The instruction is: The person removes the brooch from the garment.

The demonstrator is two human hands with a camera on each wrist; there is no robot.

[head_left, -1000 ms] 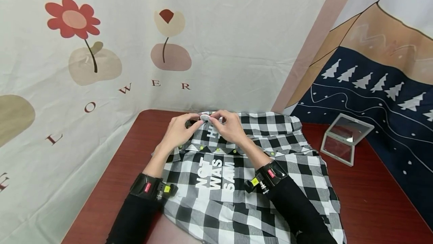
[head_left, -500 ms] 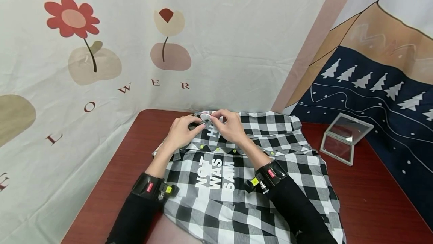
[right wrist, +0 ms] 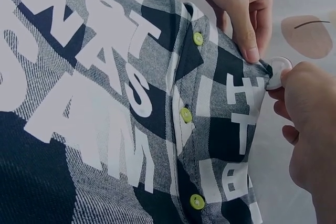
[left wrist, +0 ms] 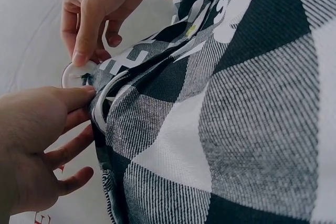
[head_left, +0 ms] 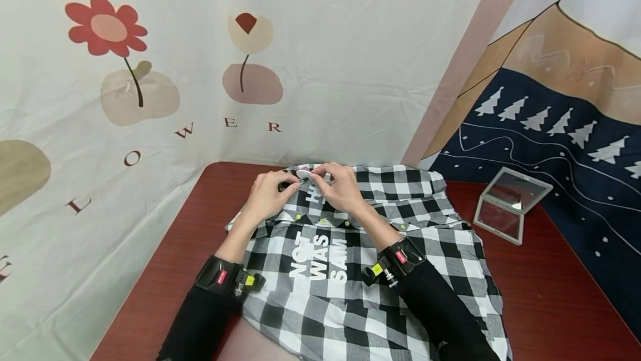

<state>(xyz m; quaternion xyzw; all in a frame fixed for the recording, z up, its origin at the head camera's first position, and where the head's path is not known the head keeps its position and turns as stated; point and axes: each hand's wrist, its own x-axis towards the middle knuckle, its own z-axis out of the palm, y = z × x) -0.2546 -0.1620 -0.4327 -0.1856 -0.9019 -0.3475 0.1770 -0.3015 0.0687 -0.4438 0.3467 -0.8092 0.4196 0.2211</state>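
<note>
A black and white checked shirt (head_left: 430, 250) with white printed letters lies spread over the table. At its far edge my right hand (head_left: 343, 188) pinches a small round white badge (head_left: 303, 174) between thumb and index finger. Facing it, my left hand (head_left: 267, 195) pinches the shirt's cloth right beside the badge. In the left wrist view the badge (left wrist: 73, 76) overlaps the fabric's edge, with something dark and thin at its middle. The right wrist view shows the badge (right wrist: 279, 72) at the cloth's corner, partly covered by the right fingers.
An open folding mirror (head_left: 513, 205) stands right of the shirt on the reddish-brown table (head_left: 546, 288). Yellow-green buttons (right wrist: 185, 115) run along the shirt's placket. A pale curtain (head_left: 350, 72) with printed flowers hangs directly behind the table.
The badge tipped up to show more of its face, then tilted back flatter. My left fingers shifted slightly at the cloth; the right hand stayed nearly still.
</note>
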